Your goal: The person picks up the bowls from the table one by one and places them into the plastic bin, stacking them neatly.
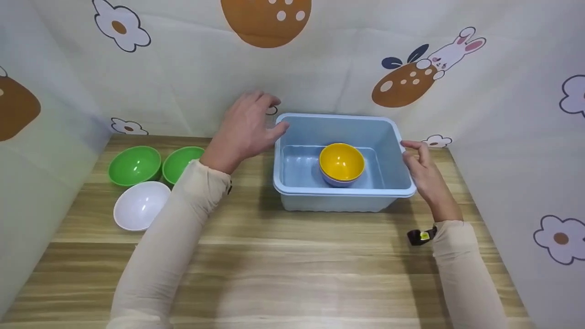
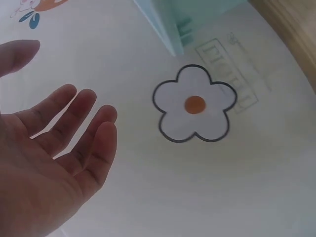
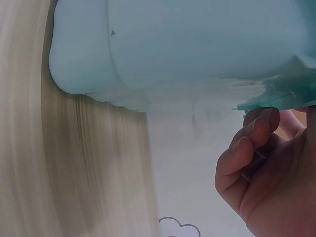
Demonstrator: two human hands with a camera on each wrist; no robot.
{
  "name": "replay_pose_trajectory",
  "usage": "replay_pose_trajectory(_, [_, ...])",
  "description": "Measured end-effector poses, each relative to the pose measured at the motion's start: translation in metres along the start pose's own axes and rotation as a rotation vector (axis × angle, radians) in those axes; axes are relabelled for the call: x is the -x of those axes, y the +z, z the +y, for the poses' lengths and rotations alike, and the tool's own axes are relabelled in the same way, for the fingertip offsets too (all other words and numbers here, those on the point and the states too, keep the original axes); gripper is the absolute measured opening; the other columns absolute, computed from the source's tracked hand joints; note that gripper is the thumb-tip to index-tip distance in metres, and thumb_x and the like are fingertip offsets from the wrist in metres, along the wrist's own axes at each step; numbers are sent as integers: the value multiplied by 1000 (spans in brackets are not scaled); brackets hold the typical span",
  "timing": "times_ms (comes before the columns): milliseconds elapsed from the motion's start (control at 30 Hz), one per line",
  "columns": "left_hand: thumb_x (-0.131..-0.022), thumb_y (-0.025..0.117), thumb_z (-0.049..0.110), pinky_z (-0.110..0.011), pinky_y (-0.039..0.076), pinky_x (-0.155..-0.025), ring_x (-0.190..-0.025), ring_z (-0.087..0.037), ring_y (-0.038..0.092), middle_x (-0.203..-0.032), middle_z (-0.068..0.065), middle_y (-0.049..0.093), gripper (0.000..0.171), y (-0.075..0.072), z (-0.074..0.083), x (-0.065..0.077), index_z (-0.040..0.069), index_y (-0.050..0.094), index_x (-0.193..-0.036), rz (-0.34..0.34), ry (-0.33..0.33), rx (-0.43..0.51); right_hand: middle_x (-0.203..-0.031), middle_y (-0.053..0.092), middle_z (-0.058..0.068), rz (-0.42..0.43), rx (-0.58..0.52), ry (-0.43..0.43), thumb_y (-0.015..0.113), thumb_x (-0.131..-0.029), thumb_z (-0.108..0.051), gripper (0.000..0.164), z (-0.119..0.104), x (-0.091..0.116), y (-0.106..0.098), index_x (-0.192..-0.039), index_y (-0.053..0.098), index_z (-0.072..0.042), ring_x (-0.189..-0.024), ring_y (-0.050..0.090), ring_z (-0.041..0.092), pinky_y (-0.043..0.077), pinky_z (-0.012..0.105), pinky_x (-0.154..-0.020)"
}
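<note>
A light blue plastic bin [image 1: 338, 201] stands on the table. Inside it, a yellow bowl [image 1: 342, 162] is stacked on a pale bowl [image 1: 339, 183], of which only the lower edge shows. My left hand [image 1: 247, 130] hovers at the bin's left rear corner, its thumb tip overlapping the rim in the head view. In the left wrist view, the fingers [image 2: 64, 133] are spread from the thumb and loosely bent, holding nothing. At the right rim, my right hand [image 1: 422, 173] grips the bin's edge, with curled fingers [image 3: 247, 143] tucked under the lip in the right wrist view.
Two green bowls [image 1: 135, 166] and a white bowl [image 1: 141, 206] sit at the left of the wooden table [image 1: 283, 274], partly behind my left arm. A printed cloth [image 1: 192, 68] hangs right behind the bin and along both sides.
</note>
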State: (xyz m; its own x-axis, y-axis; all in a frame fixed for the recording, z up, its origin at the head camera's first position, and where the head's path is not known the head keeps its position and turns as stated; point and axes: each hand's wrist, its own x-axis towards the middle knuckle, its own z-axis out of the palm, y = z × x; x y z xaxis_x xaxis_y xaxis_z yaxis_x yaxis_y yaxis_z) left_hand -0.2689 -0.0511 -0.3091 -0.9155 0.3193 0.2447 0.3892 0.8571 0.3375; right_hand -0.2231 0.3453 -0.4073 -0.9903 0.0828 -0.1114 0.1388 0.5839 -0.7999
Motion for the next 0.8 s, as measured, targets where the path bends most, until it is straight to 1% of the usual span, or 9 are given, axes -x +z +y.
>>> replay_pose_trajectory(167, [-87, 54, 51, -42, 40, -106, -121, -23, 45, -129, -3, 53, 54, 4, -15, 7, 17, 54, -129, 9, -35, 11, -139, 48, 18, 3, -9, -3, 30, -97, -57, 52, -1, -1, 1, -143, 27, -34, -123, 51, 38, 39, 53, -101])
replay_pose_trajectory(233, [-87, 55, 52, -44, 38, -108, -126, -23, 44, -134, -3, 52, 55, 4, -20, 10, 18, 54, -130, 19, -50, 22, -137, 50, 18, 6, -5, -6, 30, -97, -57, 51, -1, -1, 1, -143, 28, -34, -122, 52, 37, 41, 51, -98])
replay_pose_trajectory(333, [-86, 56, 51, -45, 36, -110, -130, -24, 42, -136, -3, 51, 55, 3, -29, 13, 18, 54, -130, 38, -59, 41, -134, 53, 20, 10, -3, -26, 30, -98, -56, 51, 0, -1, 0, -143, 28, -32, -116, 56, 35, 45, 44, -92])
replay_pose_trajectory(433, [-86, 57, 51, -45, 36, -110, -132, -24, 41, -138, -4, 51, 55, 2, -38, 16, 18, 55, -130, 52, -65, 54, -128, 57, 21, 14, 2, -54, 30, -99, -53, 51, 1, -1, 0, -144, 28, -29, -107, 59, 29, 48, 33, -84])
replay_pose_trajectory(533, [-86, 57, 51, -47, 36, -109, -132, -25, 40, -138, -5, 50, 57, 0, -45, 19, 17, 53, -132, 58, -85, 63, -125, 58, 21, 15, 4, -71, 31, -100, -51, 51, 2, -2, 0, -144, 29, -27, -103, 60, 26, 48, 29, -79])
replay_pose_trajectory(733, [-84, 59, 55, -50, 39, -106, -130, -27, 40, -138, -6, 46, 66, -6, -55, 25, 18, 48, -137, 65, -141, 67, -129, 56, 21, 4, 9, -49, 29, -100, -53, 52, 3, -2, -1, -146, 26, -29, -111, 57, 34, 45, 32, -82])
replay_pose_trajectory(800, [-84, 58, 58, -51, 39, -105, -130, -28, 40, -139, -6, 45, 69, -8, -59, 28, 18, 46, -138, 55, -160, 60, -129, 56, 22, 3, 8, -43, 29, -100, -53, 52, 3, -3, -1, -146, 26, -29, -112, 57, 35, 44, 32, -83])
